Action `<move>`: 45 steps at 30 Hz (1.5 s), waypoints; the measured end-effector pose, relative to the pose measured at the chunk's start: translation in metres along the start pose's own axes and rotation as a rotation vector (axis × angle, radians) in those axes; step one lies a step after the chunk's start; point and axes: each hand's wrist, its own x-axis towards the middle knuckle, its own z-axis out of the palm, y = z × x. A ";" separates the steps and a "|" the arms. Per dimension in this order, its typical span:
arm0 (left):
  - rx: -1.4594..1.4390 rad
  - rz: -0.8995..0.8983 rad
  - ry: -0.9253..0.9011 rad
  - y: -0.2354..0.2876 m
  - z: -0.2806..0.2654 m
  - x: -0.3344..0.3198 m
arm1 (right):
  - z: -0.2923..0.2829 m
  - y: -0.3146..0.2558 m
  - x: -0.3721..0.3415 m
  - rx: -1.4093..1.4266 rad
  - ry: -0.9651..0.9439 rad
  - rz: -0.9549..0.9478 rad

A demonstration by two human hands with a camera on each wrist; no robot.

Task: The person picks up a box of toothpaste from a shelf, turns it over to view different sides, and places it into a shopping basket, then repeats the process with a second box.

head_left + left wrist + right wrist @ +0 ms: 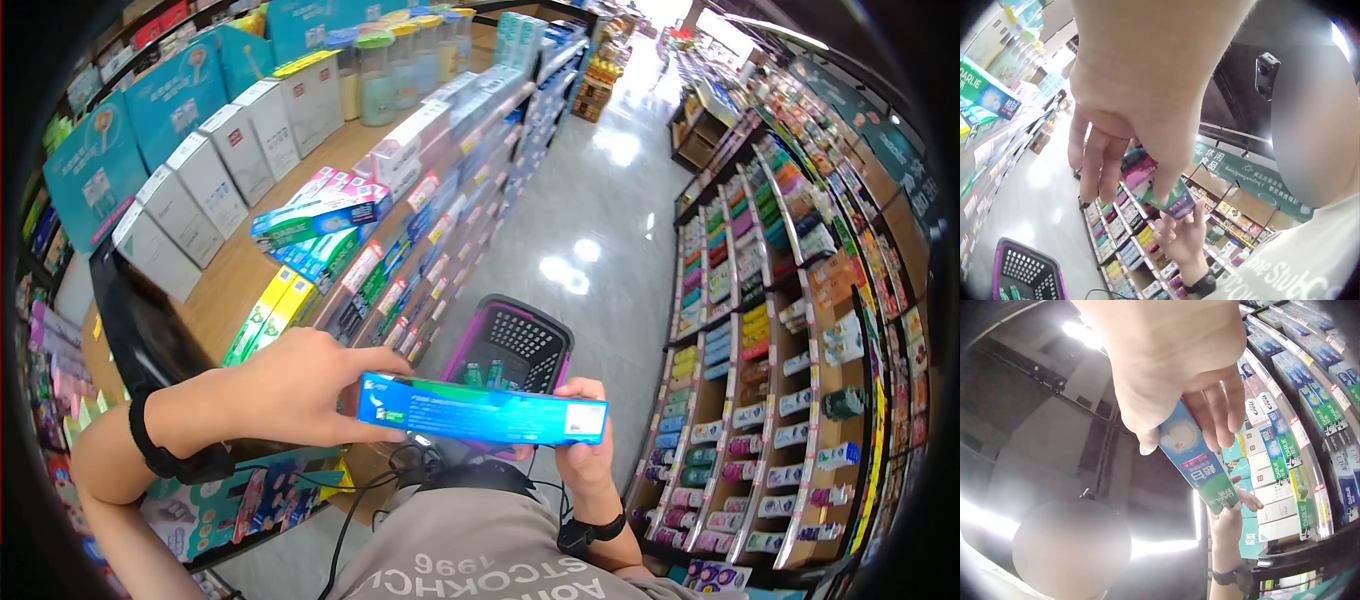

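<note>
Left hand (285, 392) and right hand (587, 462) pinch a box (475, 412) — white label (585, 421) in head view alone.

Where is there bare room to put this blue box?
Bare wood shows on the counter between the white boxes and the yellow boxes; bare aisle floor stretches beyond the basket. Around the DARLIE stack, the counter is crowded.

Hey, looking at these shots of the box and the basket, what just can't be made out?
- Box: its fine print, too small and blurred in the head view.
- Basket: near part hidden behind the box in the head view; cut off by the bottom edge in the left wrist view.
- Green items: too small to identify in the head view.
- Right hand: partly covered by the box, head view.
</note>
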 end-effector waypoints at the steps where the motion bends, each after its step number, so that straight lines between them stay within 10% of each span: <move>1: 0.102 0.042 -0.017 0.001 -0.005 0.003 | 0.001 -0.003 -0.002 -0.044 -0.004 0.007; 13: 0.360 0.573 0.046 -0.046 0.005 0.018 | 0.009 0.002 -0.002 -0.026 -0.021 0.109; 45: 0.448 0.550 -0.055 -0.062 0.002 0.018 | 0.017 0.020 -0.020 -0.062 0.014 0.089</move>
